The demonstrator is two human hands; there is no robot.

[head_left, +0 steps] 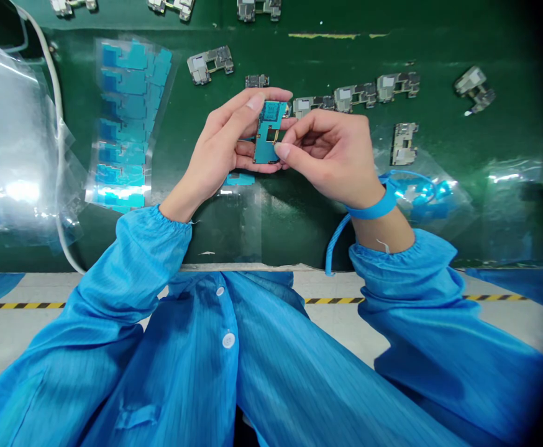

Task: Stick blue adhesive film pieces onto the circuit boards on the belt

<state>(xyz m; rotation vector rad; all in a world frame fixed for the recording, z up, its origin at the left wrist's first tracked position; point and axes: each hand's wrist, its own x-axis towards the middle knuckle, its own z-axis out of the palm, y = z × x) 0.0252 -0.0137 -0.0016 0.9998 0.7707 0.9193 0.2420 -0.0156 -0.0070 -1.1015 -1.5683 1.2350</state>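
Observation:
A small blue circuit board (268, 131) is held upright above the green bench mat (299, 205), at the centre of the view. My left hand (225, 146) grips it from the left, index finger along its top edge. My right hand (332, 155) pinches its right edge between thumb and fingers. A blue wrist strap (374, 208) with a coiled cord (334, 242) circles my right wrist. A blue sticker piece (240, 179) lies on a clear film sheet (234, 217) just under my left hand.
A clear sheet of blue stickers (129, 118) lies at the left, beside crumpled clear plastic (10, 136) and a white cable (57, 124). Several metal-shielded boards (355, 94) lie scattered across the back and right of the mat. A plastic bag with blue parts (423, 192) sits right.

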